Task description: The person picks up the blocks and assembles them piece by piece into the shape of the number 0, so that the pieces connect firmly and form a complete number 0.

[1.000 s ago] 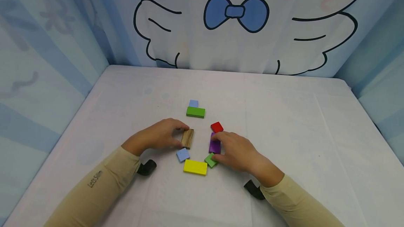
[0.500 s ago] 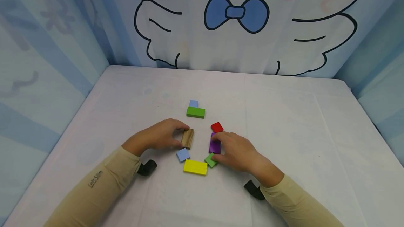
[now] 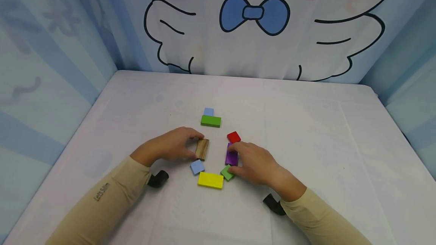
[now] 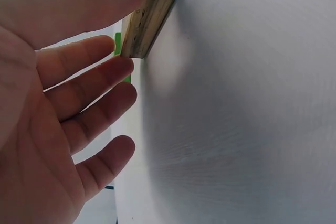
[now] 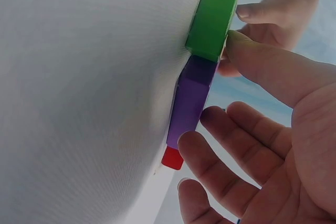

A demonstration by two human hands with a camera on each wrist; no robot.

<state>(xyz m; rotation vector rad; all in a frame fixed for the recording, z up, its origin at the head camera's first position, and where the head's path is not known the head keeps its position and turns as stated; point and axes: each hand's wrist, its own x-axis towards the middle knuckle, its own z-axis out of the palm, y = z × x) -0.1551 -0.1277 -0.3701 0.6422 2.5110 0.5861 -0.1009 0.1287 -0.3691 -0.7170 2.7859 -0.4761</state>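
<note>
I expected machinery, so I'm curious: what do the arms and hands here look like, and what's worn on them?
They are a person's. The left hand and right hand are ungloved. The left sleeve and right sleeve are beige, with dark lettering on the left one. A black curved piece shows beside each wrist.

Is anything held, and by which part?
Left hand appears to pinch the wooden block by its ends; whether the right hand holds anything is unclear.

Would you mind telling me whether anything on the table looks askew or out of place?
Perhaps one thing: the far blue block sits nearly straight behind the long green block, while the red block, light-green block and near blue block lie diagonally. Nothing looks spilled or damaged.
</note>
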